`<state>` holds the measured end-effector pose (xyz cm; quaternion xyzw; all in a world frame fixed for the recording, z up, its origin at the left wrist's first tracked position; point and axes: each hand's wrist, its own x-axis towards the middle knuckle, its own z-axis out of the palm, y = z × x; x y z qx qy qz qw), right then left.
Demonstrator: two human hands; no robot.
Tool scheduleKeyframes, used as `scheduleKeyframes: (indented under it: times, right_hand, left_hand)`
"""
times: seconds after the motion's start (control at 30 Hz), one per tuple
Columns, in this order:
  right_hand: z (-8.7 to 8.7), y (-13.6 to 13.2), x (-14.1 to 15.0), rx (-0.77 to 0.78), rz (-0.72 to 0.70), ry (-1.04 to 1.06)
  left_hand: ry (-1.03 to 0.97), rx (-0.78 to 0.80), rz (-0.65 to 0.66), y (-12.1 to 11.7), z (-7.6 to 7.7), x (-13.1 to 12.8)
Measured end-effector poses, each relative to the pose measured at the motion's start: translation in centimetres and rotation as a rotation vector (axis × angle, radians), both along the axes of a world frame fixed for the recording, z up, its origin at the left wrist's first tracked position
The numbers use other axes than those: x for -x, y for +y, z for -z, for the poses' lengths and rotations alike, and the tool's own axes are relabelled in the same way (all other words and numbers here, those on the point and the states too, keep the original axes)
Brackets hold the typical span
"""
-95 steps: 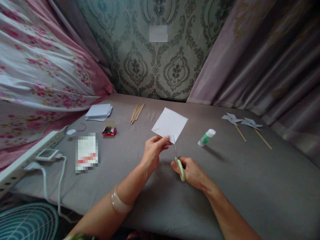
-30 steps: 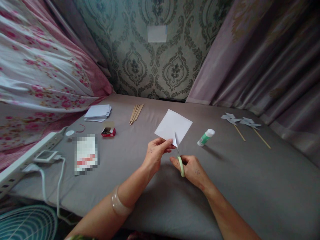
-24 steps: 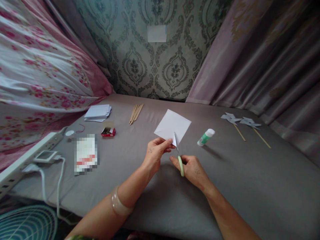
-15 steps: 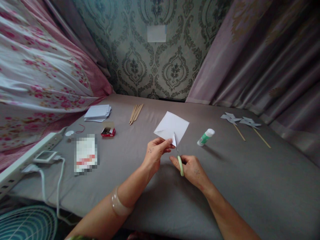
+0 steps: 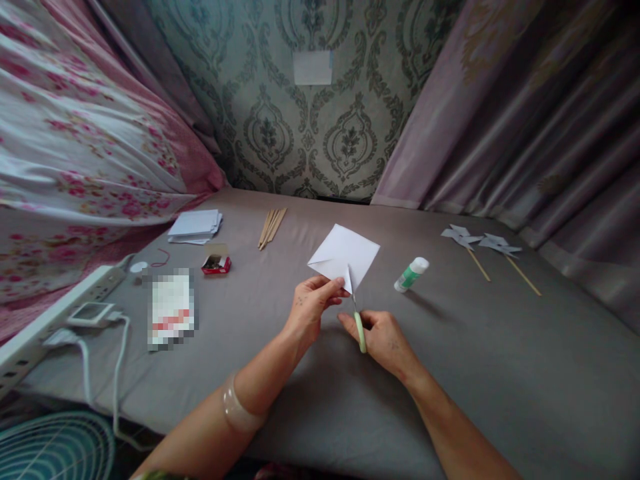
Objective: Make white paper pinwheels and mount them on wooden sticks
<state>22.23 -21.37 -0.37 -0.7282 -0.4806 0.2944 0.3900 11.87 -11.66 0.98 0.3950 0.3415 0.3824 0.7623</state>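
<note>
My left hand pinches the near corner of a white square sheet of paper between thumb and fingers. A slit runs in from the paper's left corner. In my right hand is a pair of scissors with pale green handles, fingers closed round them. The blades reach into the near edge of the paper, just right of my left thumb. To the right a glue stick with a green label stands on the grey cloth.
Two paper pinwheels on sticks lie at the right. Wooden sticks, a stack of white paper and an open red box are at the back left. A power strip with cables runs along the left edge.
Almost nothing differs. The paper and the scissors have shifted very slightly, with both hands keeping their hold.
</note>
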Motion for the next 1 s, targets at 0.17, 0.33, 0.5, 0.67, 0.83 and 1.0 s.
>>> scheduleKeyframes:
  times: [0.17, 0.33, 0.5, 0.67, 0.83, 1.0]
  right_hand:
    - [-0.3, -0.3, 0.1, 0.009, -0.152, 0.022]
    - [-0.4, -0.4, -0.4, 0.033, -0.224, 0.033]
    - [-1.3, -0.3, -1.7, -0.115, 0.006, 0.053]
    - [-1.3, -0.4, -3.3, -0.257, 0.219, 0.15]
    - [-0.4, -0.3, -4.1, -0.365, 0.268, 0.221]
    - [-0.8, -0.4, -3.6, -0.364, 0.259, 0.266]
  left_hand:
    - [-0.036, -0.054, -0.014, 0.1, -0.1, 0.1]
    - [-0.076, -0.075, -0.131, 1.1, -0.3, 0.5]
    - [-0.106, -0.082, -0.186, 1.9, -0.5, 0.8]
    - [-0.058, -0.105, -0.088, 1.5, -0.6, 0.7]
    - [0.034, -0.18, -0.043, 1.0, -0.7, 0.7]
    - [0.033, -0.196, -0.045, 1.1, -0.5, 0.7]
